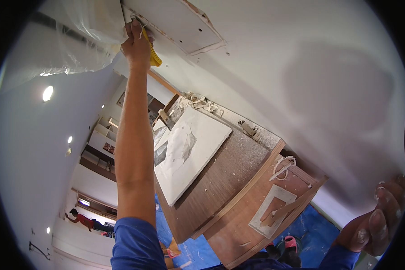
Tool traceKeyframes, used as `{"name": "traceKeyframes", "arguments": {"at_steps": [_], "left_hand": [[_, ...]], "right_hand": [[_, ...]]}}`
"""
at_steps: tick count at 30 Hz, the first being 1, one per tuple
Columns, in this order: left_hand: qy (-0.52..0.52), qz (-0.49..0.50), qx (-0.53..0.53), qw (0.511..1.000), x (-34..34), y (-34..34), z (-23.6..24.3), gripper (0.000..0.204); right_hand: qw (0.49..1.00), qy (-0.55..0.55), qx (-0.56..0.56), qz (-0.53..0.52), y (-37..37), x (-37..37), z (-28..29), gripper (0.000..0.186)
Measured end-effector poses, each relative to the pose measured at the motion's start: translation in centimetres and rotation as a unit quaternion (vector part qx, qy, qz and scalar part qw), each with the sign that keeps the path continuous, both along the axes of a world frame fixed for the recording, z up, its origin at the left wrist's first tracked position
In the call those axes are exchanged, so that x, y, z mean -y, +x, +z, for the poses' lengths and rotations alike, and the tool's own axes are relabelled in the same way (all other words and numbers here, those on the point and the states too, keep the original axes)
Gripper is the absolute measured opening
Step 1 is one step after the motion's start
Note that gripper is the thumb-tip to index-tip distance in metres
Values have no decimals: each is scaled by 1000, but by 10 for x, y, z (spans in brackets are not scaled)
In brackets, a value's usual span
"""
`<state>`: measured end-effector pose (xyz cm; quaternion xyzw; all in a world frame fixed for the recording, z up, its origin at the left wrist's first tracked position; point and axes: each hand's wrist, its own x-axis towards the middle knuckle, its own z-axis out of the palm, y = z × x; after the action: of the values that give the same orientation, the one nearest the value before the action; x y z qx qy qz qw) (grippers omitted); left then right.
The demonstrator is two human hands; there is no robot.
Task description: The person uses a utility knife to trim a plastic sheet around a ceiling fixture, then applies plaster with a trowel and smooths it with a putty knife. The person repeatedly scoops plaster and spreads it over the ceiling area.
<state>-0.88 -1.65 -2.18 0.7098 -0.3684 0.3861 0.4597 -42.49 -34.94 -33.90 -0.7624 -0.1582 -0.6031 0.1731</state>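
My left hand is raised at the top, closed around a tool with a yellow ribbed handle. The working end is mostly hidden behind my fingers, so its kind is unclear. Right beside it is a patched wall panel with ragged edges and small dark holes. Clear plastic sheeting hangs left of this hand. At the lower right, my right hand is close to the white wall, its fingers loosely bent and dusted white. Nothing shows in them.
Below stands a dusty wooden cabinet bearing a white board with plaster on it. Scraps of debris lie along the wall. A pale rectangular frame rests on a lower ledge. Blue sheeting covers the floor. Another person is far off.
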Motion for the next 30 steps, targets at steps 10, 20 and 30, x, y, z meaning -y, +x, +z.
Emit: {"name": "traceKeyframes", "arguments": {"at_steps": [10,20,30], "left_hand": [[76,26,-22,997,-19,5,-64,32],[-15,-22,-26,999,-17,-9,-16,33],[34,3,28,999,-2,1,9,31]], "right_hand": [[999,-15,-15,-34,-1,-2,10,41],[999,0,-20,-35,0,-6,13,43],[998,-22,-18,-56,1,-6,14,41]]}}
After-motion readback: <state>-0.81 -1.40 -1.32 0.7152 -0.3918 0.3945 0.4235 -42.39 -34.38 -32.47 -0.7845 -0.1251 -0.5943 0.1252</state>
